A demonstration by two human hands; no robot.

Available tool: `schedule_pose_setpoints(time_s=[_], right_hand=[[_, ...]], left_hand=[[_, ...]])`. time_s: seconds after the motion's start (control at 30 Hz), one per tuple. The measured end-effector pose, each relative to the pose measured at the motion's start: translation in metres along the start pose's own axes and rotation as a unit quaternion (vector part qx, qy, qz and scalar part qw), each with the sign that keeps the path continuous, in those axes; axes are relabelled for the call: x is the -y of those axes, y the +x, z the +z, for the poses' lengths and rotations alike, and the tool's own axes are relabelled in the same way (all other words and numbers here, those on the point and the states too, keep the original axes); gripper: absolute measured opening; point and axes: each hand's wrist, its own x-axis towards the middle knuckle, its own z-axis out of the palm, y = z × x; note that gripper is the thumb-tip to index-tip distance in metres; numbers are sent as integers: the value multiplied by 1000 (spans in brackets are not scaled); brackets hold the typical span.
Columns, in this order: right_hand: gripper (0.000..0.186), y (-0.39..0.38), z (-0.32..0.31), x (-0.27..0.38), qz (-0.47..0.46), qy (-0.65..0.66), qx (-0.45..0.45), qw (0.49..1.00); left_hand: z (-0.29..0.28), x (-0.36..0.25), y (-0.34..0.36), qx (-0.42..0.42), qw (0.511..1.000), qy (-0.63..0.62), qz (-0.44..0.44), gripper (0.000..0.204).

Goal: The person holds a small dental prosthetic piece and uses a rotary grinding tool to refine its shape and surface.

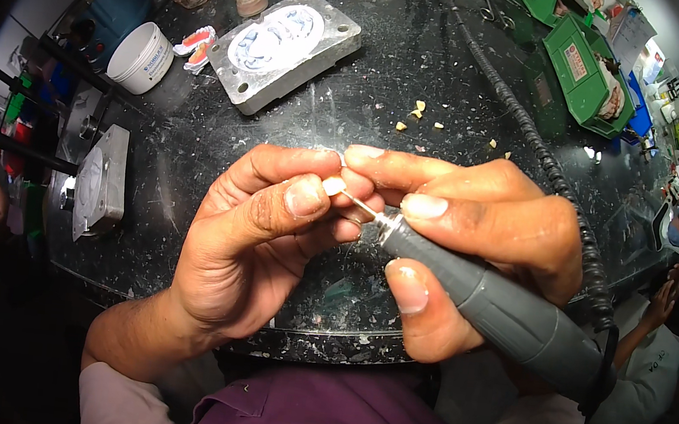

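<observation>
Between the thumb and fingers of my left hand (260, 220) is a small cream-white artificial tooth (332, 186). My right hand (495, 228) is closed around a dark grey dental handpiece (503, 308), its body slanting down to the right. The thin metal bur (358, 204) at its tip reaches to the tooth; whether it touches cannot be told. The fingertips of both hands meet just above the tooth. Several loose cream teeth (418, 109) lie on the black table beyond my hands.
A metal flask half (291, 45) with a white plaster face lies at the back left, near a red-and-white denture piece (198, 48) and a white tub (142, 59). Another flask half (102, 183) stands left. Green bins (589, 77) sit back right. A coiled black cord (523, 119) runs along the right side.
</observation>
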Motion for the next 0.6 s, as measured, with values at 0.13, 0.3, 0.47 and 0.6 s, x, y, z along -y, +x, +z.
schedule_pose_setpoints(time_s=[0.13, 0.3, 0.47, 0.6], right_hand=[[31, 4, -10, -2, -26, -22, 72, 997], [29, 6, -12, -4, -63, -44, 136, 988], [33, 1, -2, -3, -18, -1, 18, 1000], [34, 0, -1, -2, -11, 4, 19, 1000]], left_hand=[[-1, 2, 2, 10, 999, -32, 11, 23], [0, 3, 3, 16, 997, -69, 25, 22], [-1, 3, 4, 20, 997, -73, 20, 22], [-1, 3, 3, 20, 996, -85, 20, 22]])
